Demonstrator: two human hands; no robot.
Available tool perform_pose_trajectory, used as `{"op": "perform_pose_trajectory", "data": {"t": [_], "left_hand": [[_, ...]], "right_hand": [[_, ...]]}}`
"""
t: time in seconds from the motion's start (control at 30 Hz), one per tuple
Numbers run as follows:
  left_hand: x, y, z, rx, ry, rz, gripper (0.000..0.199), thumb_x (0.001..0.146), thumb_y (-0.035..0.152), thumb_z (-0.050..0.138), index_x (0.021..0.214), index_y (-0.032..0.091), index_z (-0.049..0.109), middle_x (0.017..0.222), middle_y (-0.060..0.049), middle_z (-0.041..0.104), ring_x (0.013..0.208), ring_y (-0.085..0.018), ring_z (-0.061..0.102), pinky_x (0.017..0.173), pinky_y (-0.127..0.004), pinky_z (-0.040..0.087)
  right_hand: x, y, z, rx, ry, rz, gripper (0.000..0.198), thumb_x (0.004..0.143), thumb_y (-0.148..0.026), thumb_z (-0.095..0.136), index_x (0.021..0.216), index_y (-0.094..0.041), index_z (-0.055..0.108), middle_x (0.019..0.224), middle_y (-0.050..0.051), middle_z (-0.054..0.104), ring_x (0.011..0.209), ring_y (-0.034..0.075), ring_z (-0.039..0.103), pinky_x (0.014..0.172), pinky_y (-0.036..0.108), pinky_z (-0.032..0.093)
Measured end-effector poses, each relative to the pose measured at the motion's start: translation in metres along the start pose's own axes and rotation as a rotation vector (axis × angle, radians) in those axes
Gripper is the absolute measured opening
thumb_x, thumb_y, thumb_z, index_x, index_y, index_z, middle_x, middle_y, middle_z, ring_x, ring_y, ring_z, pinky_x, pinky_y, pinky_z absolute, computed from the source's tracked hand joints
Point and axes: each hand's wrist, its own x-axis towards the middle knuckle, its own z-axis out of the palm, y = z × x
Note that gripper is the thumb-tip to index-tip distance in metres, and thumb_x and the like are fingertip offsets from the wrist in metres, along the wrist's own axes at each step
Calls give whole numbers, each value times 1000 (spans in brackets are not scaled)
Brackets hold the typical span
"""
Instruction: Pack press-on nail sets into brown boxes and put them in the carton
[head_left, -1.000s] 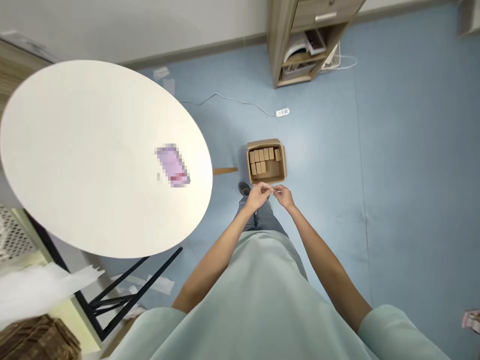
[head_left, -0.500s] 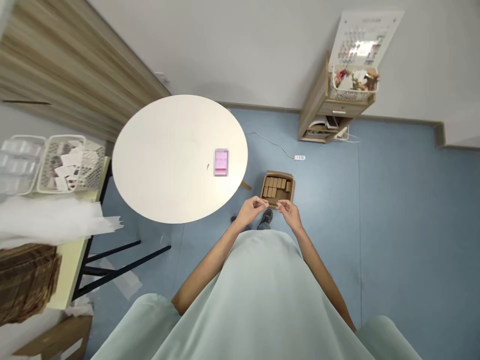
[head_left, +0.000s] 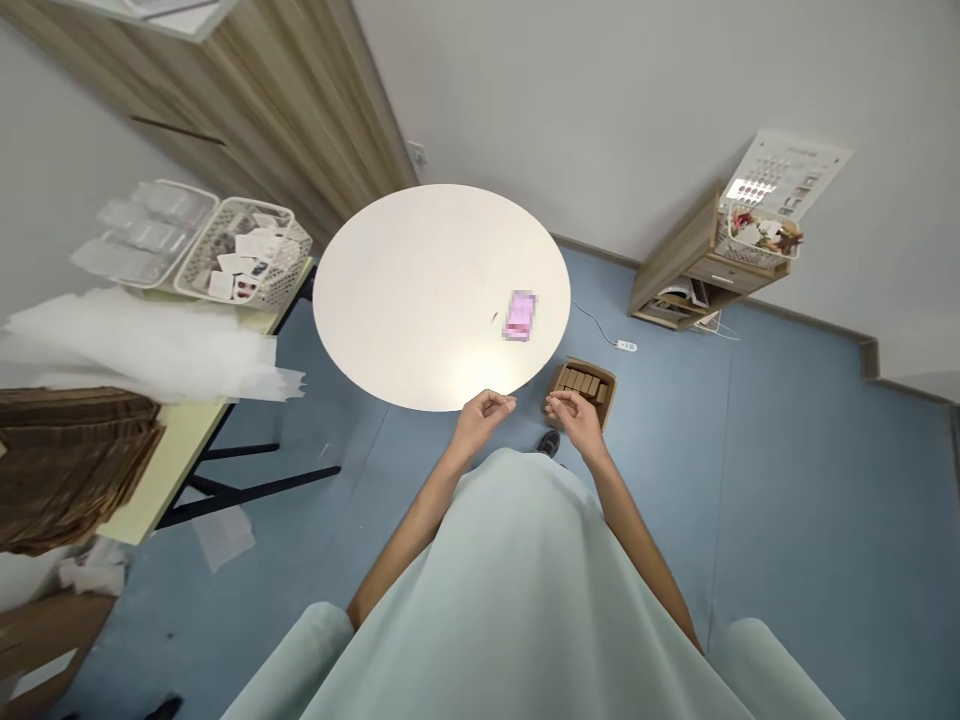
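Note:
My left hand (head_left: 482, 420) is raised in front of my body near the table's front edge, its thumb and fingertips drawn together in a pinch. My right hand (head_left: 576, 417), also pinched, hangs over the near side of an open cardboard box (head_left: 609, 405) on the floor. Whatever the fingertips hold, if anything, is too small to make out. A gap separates the two hands. Inside the box stand several small brown cartons (head_left: 581, 382). On the white oval table (head_left: 405, 290) lies a pink blurred rectangular item (head_left: 520, 316), with a tiny dark piece beside it.
To the left, a side table (head_left: 187, 440) carries white baskets (head_left: 289, 262), white sheets (head_left: 142, 345) and a stack of brown paper (head_left: 75, 460). A wooden cabinet (head_left: 679, 265) stands at the back right. A power strip (head_left: 626, 346) and its cord lie on the floor.
The view has swung leftward, so the table, box and cabinet sit further right in it. My hands have moved slightly apart, both still pinched.

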Motion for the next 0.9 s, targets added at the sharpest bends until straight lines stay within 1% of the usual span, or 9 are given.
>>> {"op": "perform_pose_trajectory", "data": {"t": [0.13, 0.23, 0.33, 0.47, 0.53, 0.63, 0.77, 0.9], "left_hand": [[-31, 4, -73, -78, 56, 2, 40, 80, 58, 86, 90, 24, 68, 119, -12, 82, 124, -31, 73, 114, -49, 51], [-49, 6, -122, -126, 111, 9, 39, 81, 58, 86, 89, 25, 67, 118, -11, 82, 124, -32, 73, 114, -49, 52], [-62, 4, -164, -184, 186, 18, 38, 82, 57, 86, 90, 25, 66, 117, -11, 82, 124, -32, 74, 113, -49, 52], [-72, 2, -208, -274, 275, 16, 38, 83, 56, 84, 91, 24, 64, 118, -12, 82, 123, -31, 74, 111, -49, 53], [-75, 2, -230, -309, 314, 8, 37, 84, 55, 83, 93, 24, 65, 120, -12, 81, 123, -30, 74, 111, -48, 53], [-78, 6, -267, -330, 379, 15, 35, 86, 54, 82, 93, 24, 66, 122, -13, 81, 121, -30, 74, 112, -49, 52], [-76, 16, -325, -316, 483, 23, 35, 87, 55, 81, 96, 24, 68, 123, -12, 81, 119, -30, 75, 111, -50, 53], [-61, 31, -385, -302, 590, -14, 36, 84, 55, 82, 94, 23, 68, 121, -13, 81, 117, -30, 75, 110, -51, 54]], "right_hand": [[-22, -18, 73, -18, -29, -15, 55, 85, -72, 78, 109, -23, 76, 115, 13, 81, 104, 29, 79, 97, 47, 65], [-34, -25, 125, -62, -74, -19, 53, 86, -71, 77, 109, -24, 76, 117, 13, 81, 105, 30, 79, 98, 49, 65], [-41, -32, 172, -121, -131, -18, 52, 86, -71, 77, 109, -25, 76, 116, 13, 82, 104, 31, 80, 98, 49, 66], [-37, -45, 224, -219, -232, -22, 48, 89, -70, 74, 110, -26, 76, 118, 12, 82, 105, 31, 80, 98, 49, 66], [-28, -53, 249, -253, -284, -24, 46, 91, -68, 73, 110, -26, 76, 119, 12, 82, 107, 30, 80, 99, 48, 66], [-4, -62, 292, -260, -356, -26, 44, 91, -66, 74, 110, -25, 76, 117, 12, 81, 106, 30, 80, 98, 48, 66], [37, -72, 358, -254, -435, -43, 41, 91, -62, 75, 107, -25, 76, 114, 11, 81, 103, 29, 80, 97, 46, 65], [80, -84, 427, -288, -488, -75, 35, 94, -56, 73, 110, -25, 76, 114, 8, 81, 100, 27, 80, 98, 45, 63]]}}
